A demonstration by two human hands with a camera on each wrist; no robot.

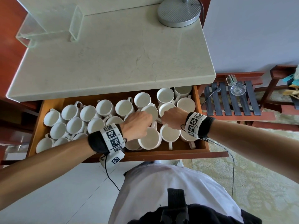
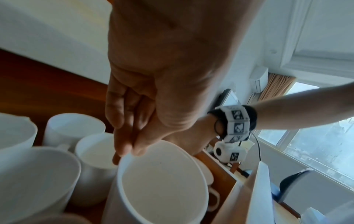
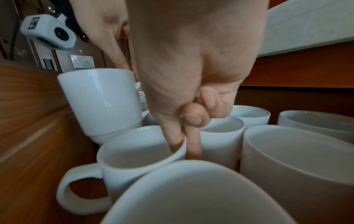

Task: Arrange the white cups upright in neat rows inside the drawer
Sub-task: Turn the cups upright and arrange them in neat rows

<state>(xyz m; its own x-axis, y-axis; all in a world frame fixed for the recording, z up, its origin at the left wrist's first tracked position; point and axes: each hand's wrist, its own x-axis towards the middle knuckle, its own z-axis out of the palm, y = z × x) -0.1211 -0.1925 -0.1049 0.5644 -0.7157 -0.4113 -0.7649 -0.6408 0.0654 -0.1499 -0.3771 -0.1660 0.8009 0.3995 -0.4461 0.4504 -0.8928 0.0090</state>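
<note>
Several white cups stand upright, loosely packed, in the open wooden drawer [image 1: 37, 125]. My left hand [image 1: 137, 125] pinches the rim of one cup [image 1: 149, 139] from above. In the left wrist view its fingertips [image 2: 124, 151] sit on that cup's rim [image 2: 162, 181]. In the right wrist view this cup [image 3: 103, 103] sits higher than its neighbours. My right hand [image 1: 172, 118] pinches the rim of the adjacent cup [image 1: 169, 134]. One finger is inside that cup [image 3: 141, 153] and another [image 3: 193, 145] outside, with its handle toward the drawer front.
A pale stone countertop [image 1: 113, 54] overhangs the back of the drawer, carrying a round metal lamp base [image 1: 179, 12] and a clear acrylic stand [image 1: 48, 26]. At the right stands a slatted wooden rack [image 1: 226, 102] with a glass dish [image 1: 238, 89]. Wrist cables hang below both arms.
</note>
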